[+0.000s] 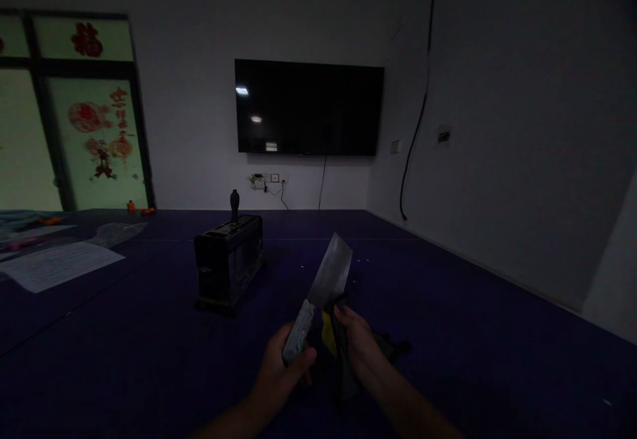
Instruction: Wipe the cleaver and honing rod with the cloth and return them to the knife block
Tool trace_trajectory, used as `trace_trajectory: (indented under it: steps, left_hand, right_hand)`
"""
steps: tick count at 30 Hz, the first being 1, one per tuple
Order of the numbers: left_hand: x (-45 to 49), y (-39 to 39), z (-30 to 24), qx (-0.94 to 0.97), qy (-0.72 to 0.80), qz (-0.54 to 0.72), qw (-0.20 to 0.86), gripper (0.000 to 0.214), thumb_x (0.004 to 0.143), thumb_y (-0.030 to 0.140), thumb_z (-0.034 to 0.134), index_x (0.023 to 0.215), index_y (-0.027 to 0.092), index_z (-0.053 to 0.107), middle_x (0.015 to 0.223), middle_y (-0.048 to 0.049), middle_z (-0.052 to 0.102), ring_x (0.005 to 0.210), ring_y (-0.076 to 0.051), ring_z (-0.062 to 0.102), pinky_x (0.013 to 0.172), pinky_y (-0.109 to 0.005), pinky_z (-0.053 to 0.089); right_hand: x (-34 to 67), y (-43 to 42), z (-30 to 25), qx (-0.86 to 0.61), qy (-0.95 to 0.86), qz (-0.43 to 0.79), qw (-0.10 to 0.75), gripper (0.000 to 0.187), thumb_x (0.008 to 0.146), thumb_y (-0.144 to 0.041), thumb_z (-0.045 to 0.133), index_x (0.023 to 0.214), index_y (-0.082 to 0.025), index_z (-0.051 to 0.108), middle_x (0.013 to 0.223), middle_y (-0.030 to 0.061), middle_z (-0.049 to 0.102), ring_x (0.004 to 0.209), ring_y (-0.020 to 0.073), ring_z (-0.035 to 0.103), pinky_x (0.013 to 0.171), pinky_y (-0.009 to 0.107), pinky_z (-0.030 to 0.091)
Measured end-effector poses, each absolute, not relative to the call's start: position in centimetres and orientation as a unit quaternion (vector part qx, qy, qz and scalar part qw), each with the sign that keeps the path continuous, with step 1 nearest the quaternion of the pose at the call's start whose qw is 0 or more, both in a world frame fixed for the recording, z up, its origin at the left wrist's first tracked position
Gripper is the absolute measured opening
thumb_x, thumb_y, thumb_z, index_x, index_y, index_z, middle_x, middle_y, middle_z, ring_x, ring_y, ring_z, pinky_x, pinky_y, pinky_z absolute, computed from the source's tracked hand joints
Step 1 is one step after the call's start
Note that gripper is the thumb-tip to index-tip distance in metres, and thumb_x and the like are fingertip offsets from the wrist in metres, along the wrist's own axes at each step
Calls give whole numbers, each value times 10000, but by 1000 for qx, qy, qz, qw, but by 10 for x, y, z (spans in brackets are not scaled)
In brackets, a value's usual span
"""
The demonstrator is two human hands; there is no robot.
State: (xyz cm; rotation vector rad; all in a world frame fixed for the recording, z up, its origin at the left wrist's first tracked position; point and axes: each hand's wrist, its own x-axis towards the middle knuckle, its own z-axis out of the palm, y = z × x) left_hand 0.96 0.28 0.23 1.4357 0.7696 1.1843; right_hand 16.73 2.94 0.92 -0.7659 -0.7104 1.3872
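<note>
My left hand (281, 373) is closed around the pale handle of a cleaver (328, 273), whose broad grey blade points up and away from me. Just right of the handle, my right hand (359, 343) pinches a dark object with a yellow part (328, 334), held against the blade's lower edge. I cannot make out what that object is in the dim light. Both hands hover over a dark purple surface (472, 333). A black knife block (227, 263) with one black handle sticking up from it stands a little beyond the hands, to the left.
The room is dim. White paper sheets (57, 263) and clear plastic (117, 232) lie at the far left of the surface. A black wall television (308, 107) hangs ahead, with sockets and a cable below it. A decorated glass door (94, 134) is at left.
</note>
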Motion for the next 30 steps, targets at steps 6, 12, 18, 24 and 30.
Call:
trace_trajectory:
  steps: [6, 12, 18, 24, 30]
  left_hand:
    - [9, -3, 7, 637, 280, 516, 499, 539, 659, 546, 679, 984, 144, 527, 693, -14, 572, 511, -110, 536, 482, -220, 421]
    - [11, 0, 4, 636, 295, 512, 496, 486, 634, 548, 696, 879, 154, 548, 661, -11, 572, 503, -114, 525, 482, -223, 410]
    - [10, -1, 10, 632, 349, 511, 466, 441, 601, 558, 713, 726, 153, 590, 615, -16, 569, 563, -133, 535, 549, -237, 424]
    - [11, -3, 16, 631, 357, 518, 453, 439, 617, 598, 670, 703, 172, 614, 594, -10, 570, 589, -150, 544, 619, -265, 449]
    - [11, -5, 15, 593, 377, 557, 443, 459, 666, 644, 603, 662, 185, 597, 555, -4, 557, 562, -152, 541, 591, -259, 450]
  right_hand:
    - [166, 27, 9, -318, -318, 618, 644, 226, 629, -323, 757, 759, -163, 664, 616, 20, 672, 506, 163, 605, 503, 267, 442]
    - [166, 27, 10, -330, -309, 616, 645, 212, 618, -305, 754, 750, -168, 662, 600, 22, 665, 507, 164, 603, 530, 270, 439]
    - [158, 21, 16, -322, -274, 630, 652, 232, 592, -312, 767, 739, -175, 651, 602, 5, 664, 516, 167, 606, 579, 288, 465]
    - [149, 16, 13, -314, -276, 647, 638, 222, 581, -308, 758, 717, -172, 644, 604, 20, 668, 590, 196, 635, 582, 289, 478]
    - [147, 11, 16, -323, -310, 645, 620, 244, 610, -336, 752, 753, -170, 646, 598, 24, 665, 583, 194, 638, 566, 289, 475]
